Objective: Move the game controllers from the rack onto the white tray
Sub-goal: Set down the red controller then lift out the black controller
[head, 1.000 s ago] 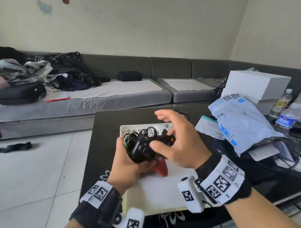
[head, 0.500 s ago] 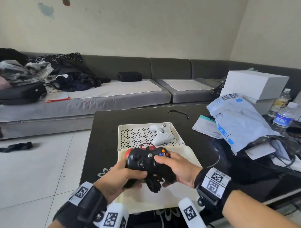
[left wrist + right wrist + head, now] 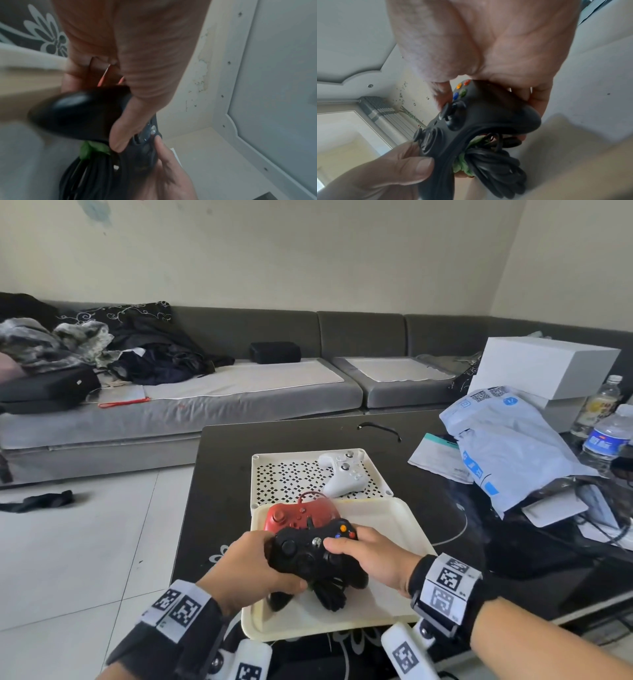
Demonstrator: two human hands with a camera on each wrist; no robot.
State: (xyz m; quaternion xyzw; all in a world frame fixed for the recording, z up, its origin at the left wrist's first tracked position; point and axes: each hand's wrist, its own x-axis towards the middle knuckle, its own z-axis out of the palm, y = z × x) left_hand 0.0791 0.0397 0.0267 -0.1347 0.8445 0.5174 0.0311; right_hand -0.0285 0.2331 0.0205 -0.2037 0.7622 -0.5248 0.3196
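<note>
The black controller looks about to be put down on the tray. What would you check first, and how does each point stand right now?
1. Both hands hold the black controller: left hand and right hand each wrap one grip. Ok.
2. Controller is over the white tray. Ok.
3. Bare tray floor to set it on, clear of the red controller: free space lies to the right and near side. Ok.
4. Bundled cable hangs under the body and may land first. Not ok.
5. Whether the controller already touches the tray. Cannot tell.
6. White controller remains on the rack. Not ok.
</note>
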